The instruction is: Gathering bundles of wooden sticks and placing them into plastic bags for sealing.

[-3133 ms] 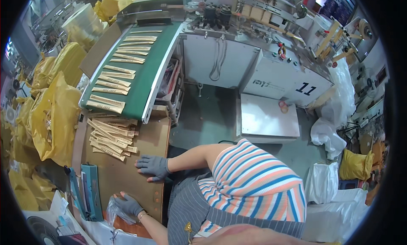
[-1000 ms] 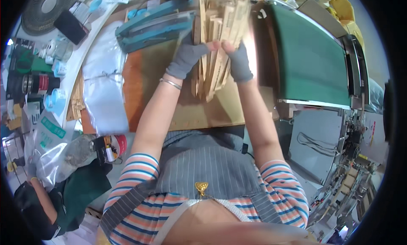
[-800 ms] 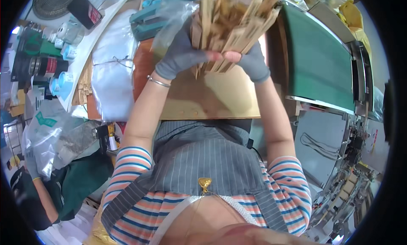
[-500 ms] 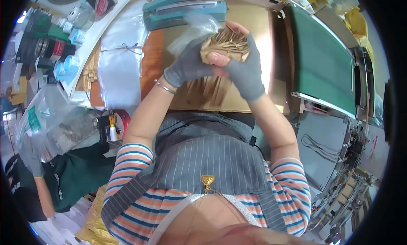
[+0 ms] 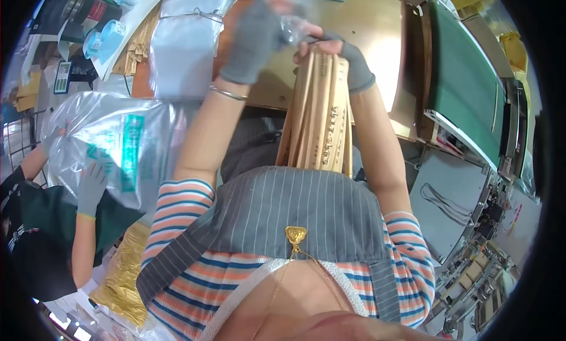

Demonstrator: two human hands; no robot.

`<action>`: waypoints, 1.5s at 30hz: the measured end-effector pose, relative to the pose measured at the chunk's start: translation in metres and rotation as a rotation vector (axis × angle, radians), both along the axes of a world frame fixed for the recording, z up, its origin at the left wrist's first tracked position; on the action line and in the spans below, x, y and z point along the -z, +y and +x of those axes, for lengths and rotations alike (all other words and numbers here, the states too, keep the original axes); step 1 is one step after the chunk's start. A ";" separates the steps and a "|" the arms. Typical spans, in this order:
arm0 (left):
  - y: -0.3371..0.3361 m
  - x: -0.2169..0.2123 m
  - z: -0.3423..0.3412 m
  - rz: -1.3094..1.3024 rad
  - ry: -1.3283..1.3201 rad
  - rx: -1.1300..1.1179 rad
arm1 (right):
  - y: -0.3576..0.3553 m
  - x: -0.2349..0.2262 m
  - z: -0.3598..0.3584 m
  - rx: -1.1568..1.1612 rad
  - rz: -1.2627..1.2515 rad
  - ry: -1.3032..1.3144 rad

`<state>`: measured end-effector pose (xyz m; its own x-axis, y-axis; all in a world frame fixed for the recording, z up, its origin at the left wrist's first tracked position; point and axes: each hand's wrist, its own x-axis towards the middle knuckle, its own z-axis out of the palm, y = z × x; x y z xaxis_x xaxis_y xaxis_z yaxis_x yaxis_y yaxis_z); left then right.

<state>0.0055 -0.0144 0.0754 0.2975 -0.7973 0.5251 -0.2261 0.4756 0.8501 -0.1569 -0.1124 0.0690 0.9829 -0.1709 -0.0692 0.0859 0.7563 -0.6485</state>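
A bundle of long flat wooden sticks [image 5: 318, 114] stands upright against my striped apron, its lower end at my chest. My right hand [image 5: 348, 61], in a grey fingerless glove, grips the top of the bundle. My left hand [image 5: 256, 37], also gloved, pinches a clear plastic bag [image 5: 298, 20] at the bundle's top end. Both hands meet above the brown worktable [image 5: 377, 40].
A stack of clear plastic bags [image 5: 186, 40] lies on the table to the left. A green conveyor belt [image 5: 463, 84] runs along the right. At the left a co-worker's gloved hand [image 5: 91, 185] holds a large clear bag [image 5: 112, 152].
The stick bundle has swung from end-on at the table to upright against my chest. My hands rose with it, and the clear bag is now at its top end.
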 end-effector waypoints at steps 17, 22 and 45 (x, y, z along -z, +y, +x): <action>0.069 -0.013 -0.120 0.395 -0.238 -0.055 | 0.034 0.067 -0.117 0.391 -0.988 0.727; -0.019 -0.075 -0.052 0.154 -0.461 -0.338 | 0.005 -0.063 -0.060 1.121 -1.468 0.115; -0.025 -0.165 -0.015 0.550 -0.404 0.191 | -0.051 -0.161 -0.077 0.880 -1.938 -0.005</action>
